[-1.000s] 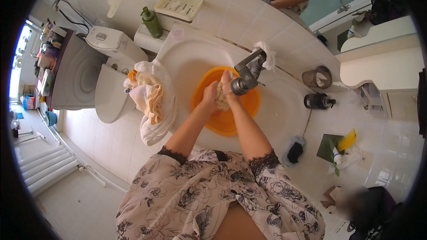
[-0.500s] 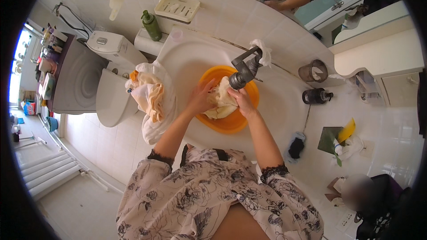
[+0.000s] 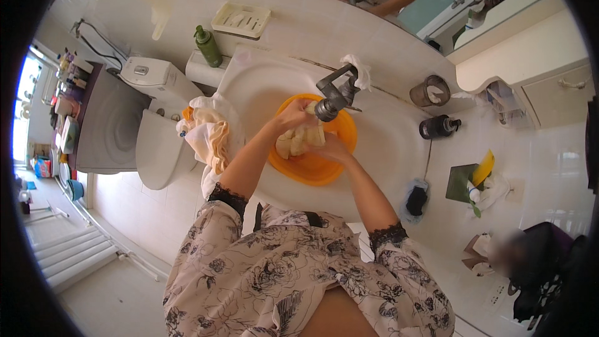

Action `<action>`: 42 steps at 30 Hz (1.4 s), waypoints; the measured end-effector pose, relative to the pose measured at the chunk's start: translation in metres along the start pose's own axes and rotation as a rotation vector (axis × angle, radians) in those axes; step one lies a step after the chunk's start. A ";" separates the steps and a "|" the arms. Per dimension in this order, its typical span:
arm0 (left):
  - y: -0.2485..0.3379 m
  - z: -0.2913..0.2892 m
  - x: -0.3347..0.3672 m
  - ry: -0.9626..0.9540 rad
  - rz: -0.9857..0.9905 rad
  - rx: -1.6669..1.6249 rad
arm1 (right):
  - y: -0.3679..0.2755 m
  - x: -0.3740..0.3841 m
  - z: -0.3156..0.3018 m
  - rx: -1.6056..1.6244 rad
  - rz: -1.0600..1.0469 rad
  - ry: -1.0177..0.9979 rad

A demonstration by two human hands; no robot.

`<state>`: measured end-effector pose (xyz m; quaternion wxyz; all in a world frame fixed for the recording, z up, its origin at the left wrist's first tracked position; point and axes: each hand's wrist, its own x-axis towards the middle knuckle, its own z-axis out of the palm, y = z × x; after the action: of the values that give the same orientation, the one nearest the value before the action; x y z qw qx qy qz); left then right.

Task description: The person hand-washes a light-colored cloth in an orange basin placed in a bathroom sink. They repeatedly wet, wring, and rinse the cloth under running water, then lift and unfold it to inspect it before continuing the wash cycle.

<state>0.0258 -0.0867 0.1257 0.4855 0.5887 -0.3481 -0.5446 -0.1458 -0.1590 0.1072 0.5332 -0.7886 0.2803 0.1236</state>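
Over an orange plastic basin (image 3: 307,176) in the white sink, I hold a bunched cream cloth (image 3: 301,141). My left hand (image 3: 293,117) grips its upper part close to the outlet of the dark metal faucet (image 3: 335,97). Lower down, on the right side of the cloth, is my right hand (image 3: 333,148), its fingers curled around the fabric and partly hidden by it. Exactly what garment or cloth this is does not show.
On the sink's left edge lies a heap of cream and white laundry (image 3: 209,136). A green pump bottle (image 3: 208,46) and a soap dish (image 3: 241,20) stand behind. To the right are a dark bottle (image 3: 439,126), a brown cup (image 3: 429,92) and a blue-rimmed dish (image 3: 414,201).
My left hand has risen toward the faucet outlet with part of the cloth. The right hand has shifted lower on the cloth, away from the faucet. The view has tilted slightly.
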 end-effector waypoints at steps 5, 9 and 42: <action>0.009 -0.009 0.010 0.135 0.025 0.428 | -0.001 0.009 -0.005 0.659 -0.192 0.187; -0.040 -0.007 0.011 0.116 0.353 0.822 | -0.010 0.028 -0.015 1.086 -0.285 0.373; -0.034 -0.005 0.015 -0.199 -0.251 0.707 | 0.035 0.002 -0.028 0.486 -0.211 0.479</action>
<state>0.0285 -0.0896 0.0882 0.1461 0.7022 -0.4848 -0.5006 -0.1677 -0.1945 0.0902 0.6343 -0.6698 0.3356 -0.1907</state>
